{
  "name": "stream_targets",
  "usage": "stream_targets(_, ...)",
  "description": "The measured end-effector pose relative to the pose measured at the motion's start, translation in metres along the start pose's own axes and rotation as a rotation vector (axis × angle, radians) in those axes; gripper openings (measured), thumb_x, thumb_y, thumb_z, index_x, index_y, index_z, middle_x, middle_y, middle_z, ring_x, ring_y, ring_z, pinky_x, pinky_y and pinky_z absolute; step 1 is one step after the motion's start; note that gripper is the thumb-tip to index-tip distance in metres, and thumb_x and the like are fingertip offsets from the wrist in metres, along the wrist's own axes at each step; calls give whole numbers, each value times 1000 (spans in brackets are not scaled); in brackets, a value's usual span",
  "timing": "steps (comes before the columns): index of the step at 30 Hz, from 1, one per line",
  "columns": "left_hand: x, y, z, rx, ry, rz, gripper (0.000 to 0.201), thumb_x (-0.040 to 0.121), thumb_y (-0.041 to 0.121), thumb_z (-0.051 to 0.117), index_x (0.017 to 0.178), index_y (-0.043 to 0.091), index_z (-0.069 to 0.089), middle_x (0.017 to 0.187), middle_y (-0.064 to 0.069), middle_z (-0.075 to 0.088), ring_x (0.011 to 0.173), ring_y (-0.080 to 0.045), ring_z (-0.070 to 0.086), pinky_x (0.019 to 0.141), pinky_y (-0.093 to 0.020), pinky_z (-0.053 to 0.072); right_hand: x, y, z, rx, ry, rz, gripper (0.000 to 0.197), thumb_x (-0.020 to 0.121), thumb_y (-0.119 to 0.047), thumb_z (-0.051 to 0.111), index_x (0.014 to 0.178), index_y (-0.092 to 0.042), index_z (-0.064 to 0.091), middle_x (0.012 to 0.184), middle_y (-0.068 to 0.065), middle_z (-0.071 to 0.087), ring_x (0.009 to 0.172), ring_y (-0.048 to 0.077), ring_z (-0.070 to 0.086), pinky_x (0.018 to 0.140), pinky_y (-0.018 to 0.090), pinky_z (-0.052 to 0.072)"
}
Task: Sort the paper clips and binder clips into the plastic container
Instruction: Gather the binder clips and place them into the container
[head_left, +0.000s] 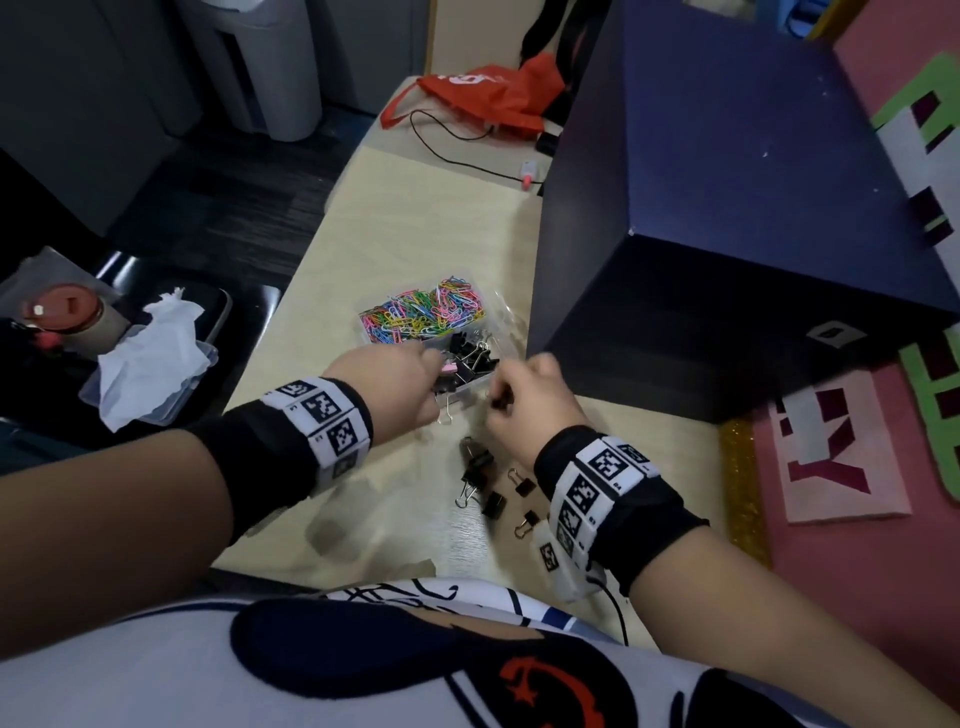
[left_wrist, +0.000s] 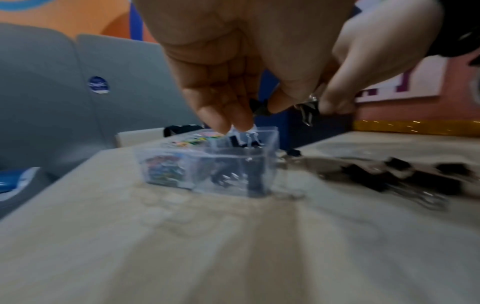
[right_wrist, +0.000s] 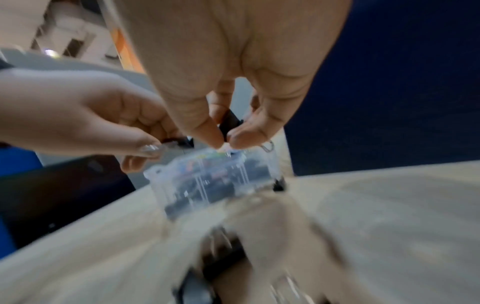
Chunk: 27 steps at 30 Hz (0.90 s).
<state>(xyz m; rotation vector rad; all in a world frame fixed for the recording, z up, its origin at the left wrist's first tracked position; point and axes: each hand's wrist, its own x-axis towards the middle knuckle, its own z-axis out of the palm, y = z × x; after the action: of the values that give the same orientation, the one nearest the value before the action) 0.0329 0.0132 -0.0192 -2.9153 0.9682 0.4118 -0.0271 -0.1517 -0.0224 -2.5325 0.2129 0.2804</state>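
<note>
**Both hands over the container, each pinching a binder clip**

We saw both hands bunched together above the clear plastic compartment container (head_left: 470, 387) on the pale wooden table (head_left: 395, 234). The left hand (head_left: 387, 387) had its fingertips pressed together, pinching a small black binder clip (left_wrist: 259, 107) just above the container's near compartment. The right hand (head_left: 524, 402) pinched another black binder clip (right_wrist: 228, 123) between thumb and forefinger, right beside the left hand and over the same end of the container.

We noted the far compartment packed with multicoloured paper clips (head_left: 426, 314). The near compartment held a pile of black binder clips with silver wire handles (head_left: 470, 356). Several loose black binder clips (head_left: 491, 486) lay on the table between the container and the person's body, close to the right wrist. Both wrists wore black bands with white tag markers (head_left: 324, 415).

The wrist views were motion-blurred, so we could not tell exactly how the remaining fingers sat.

Off to the side we logged a tall dark blue box (head_left: 727, 208) right of the container, a red fabric bag (head_left: 488, 96) at the table's far end, and crumpled white tissue (head_left: 150, 353) in a clear tray on the left.
</note>
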Motion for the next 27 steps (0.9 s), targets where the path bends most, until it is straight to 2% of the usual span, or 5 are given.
stream_targets(4, 5, -18, -9, -83, 46, -166, 31, 94, 33, 42, 111, 9, 51, 110, -12, 57, 97, -32, 60, 68, -34, 42, 14, -12, -12, 26, 103, -30, 29, 85, -15, 54, 113, -22, 50, 119, 1, 46, 93, 20, 59, 84, 28, 44)
stream_targets(7, 1, -19, -9, -87, 50, -205, 30, 96, 36, 39, 110, 11, 48, 110, -11, 56, 92, -31, 61, 65, -34, 44, 18, 2, -10, -218, -90, 96, 36, 90, -15, 49, 126, -16, 46, 127, 6, 47, 108, 24, 52, 89, 32, 41)
stream_targets(12, -8, 13, 4, -47, -34, 83, 22, 92, 28, 42, 110, 16, 47, 108, -4, 55, 89, -24, 57, 65, -34, 47, 6, 28, 7, -379, -408, -10, 65, 84, -8, 51, 145, -21, 31, 160, -4, 11, 143, 23, 20, 115, 36, 23)
stream_targets(20, -4, 50, 38, 119, -241, 452, 58, 85, 35, 58, 137, 32, 33, 138, -1, 31, 120, -27, 39, 90, -45, 45, -20, 54, 11, -427, -314, -75, 42, 86, -36, 56, 125, -21, 48, 129, 0, 39, 118, 25, 39, 100, 33, 37)
stream_targets(27, 6, 53, 44, 149, -258, 406, 42, 89, 23, 58, 127, 26, 41, 124, -5, 40, 108, -27, 43, 76, -41, 47, -36, 64, 13, -298, -293, 20, 38, 81, -23, 65, 117, -22, 51, 120, 0, 36, 105, 23, 49, 86, 30, 43)
